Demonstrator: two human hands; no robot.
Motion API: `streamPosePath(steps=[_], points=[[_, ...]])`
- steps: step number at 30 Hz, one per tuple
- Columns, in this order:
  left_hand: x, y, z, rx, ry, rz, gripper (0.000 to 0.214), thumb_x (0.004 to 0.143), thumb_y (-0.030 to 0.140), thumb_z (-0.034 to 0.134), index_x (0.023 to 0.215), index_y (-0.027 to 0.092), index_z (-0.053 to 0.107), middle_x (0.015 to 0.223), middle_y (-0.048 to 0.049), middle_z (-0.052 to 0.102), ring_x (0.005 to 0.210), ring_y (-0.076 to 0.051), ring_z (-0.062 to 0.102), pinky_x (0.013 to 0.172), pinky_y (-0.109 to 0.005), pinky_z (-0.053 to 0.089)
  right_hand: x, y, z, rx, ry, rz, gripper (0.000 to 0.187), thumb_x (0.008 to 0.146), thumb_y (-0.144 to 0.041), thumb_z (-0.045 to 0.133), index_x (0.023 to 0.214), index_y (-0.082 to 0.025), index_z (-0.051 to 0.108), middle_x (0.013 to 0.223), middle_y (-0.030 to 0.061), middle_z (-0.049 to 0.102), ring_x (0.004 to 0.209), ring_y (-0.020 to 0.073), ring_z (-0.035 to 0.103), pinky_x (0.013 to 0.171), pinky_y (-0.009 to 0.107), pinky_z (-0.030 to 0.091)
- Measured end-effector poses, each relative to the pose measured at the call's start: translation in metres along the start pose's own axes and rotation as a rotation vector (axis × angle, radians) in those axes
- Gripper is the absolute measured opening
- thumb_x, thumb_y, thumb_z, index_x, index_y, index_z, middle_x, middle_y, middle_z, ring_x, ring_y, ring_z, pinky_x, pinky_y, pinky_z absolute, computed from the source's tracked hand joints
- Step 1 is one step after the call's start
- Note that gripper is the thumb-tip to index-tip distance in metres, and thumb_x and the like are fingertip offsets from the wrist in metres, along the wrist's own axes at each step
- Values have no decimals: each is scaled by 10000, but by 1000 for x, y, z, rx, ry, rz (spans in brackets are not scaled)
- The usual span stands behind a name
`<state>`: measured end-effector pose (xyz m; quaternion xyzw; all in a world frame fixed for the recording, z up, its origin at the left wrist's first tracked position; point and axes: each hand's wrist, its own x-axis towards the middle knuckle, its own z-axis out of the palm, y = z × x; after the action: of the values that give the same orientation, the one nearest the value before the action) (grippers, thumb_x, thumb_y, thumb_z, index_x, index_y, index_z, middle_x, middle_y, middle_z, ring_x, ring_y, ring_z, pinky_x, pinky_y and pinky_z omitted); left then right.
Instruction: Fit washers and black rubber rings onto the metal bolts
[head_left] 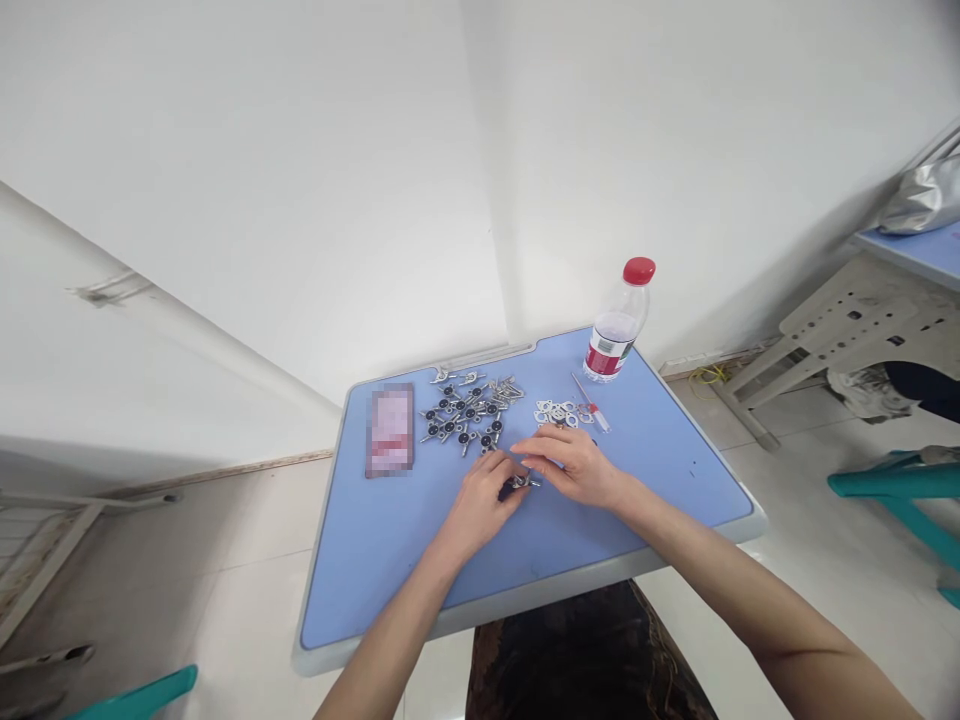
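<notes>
Look at that: the left hand was pinching a small metal fitting low over the blue surface. The right hand curled just beside it, half-closed, its grip impossible to tell.

- We were in a plain indoor workroom.
- We saw white walls and a tiled floor.
- Metal fittings lay on a blue worktop, another blue desk nearby.
</notes>
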<state>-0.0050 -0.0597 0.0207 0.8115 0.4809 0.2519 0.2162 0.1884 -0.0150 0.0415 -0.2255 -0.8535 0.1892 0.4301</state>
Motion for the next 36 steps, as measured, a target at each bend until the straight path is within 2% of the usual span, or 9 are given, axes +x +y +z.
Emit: streamPosePath(steps=[3,6,8,12,17,19,23,27,36], points=[[0,0,0,7,1,2,55,854,174,623,889,198,587,908,-24,599,903,-200,570,817,-334,464,0,0,-1,-26,-29,5,232,975,-233,459,1170,-191,576,887,73,660,774,172,601,681,288,501],[0,0,1,9,8,7,75,842,164,635,890,198,590,925,-27,608,917,-205,571,812,-333,464,2,-2,-2,79,-64,7,293,986,-182,391,1242,-190,533,991,93,666,892,181,611,765,312,511],[0,0,1,6,12,13,81,841,156,632,898,201,595,940,-26,614,925,-202,572,824,-335,461,2,-2,0,109,-36,15,276,984,-172,404,1212,-201,557,924,70,671,854,170,611,750,298,508],[0,0,1,22,4,25,76,855,176,625,923,208,608,915,-19,611,891,-193,572,820,-336,457,-1,2,3,23,45,37,178,964,-212,488,1081,-204,622,804,46,644,727,160,590,662,278,490],[0,0,0,28,-2,19,62,854,190,637,907,201,607,899,-21,605,889,-197,572,815,-340,458,-1,0,0,57,-56,26,322,981,-202,407,1284,-199,515,994,96,667,875,190,614,743,324,520],[0,0,1,22,-3,12,72,853,189,636,919,203,611,915,-23,610,899,-200,576,823,-347,460,1,-3,0,110,-62,28,342,984,-178,387,1307,-209,497,990,85,674,888,182,617,760,322,521],[0,0,1,13,-16,9,123,867,195,620,988,219,627,988,-29,624,950,-204,583,863,-360,455,2,-4,5,97,3,63,211,967,-193,467,1133,-224,594,863,43,676,788,165,605,714,295,497],[-1,-1,1,32,-34,17,167,876,222,628,1041,236,648,1009,-30,622,964,-203,580,867,-359,450,0,1,9,40,42,140,83,944,-251,541,963,-210,611,763,20,628,677,147,551,645,272,449],[-1,-3,0,34,-41,26,172,886,249,626,1055,235,655,930,-21,606,905,-190,578,842,-344,468,-3,3,9,-35,10,98,114,968,-281,501,1002,-205,578,789,31,632,676,149,554,633,262,439]])
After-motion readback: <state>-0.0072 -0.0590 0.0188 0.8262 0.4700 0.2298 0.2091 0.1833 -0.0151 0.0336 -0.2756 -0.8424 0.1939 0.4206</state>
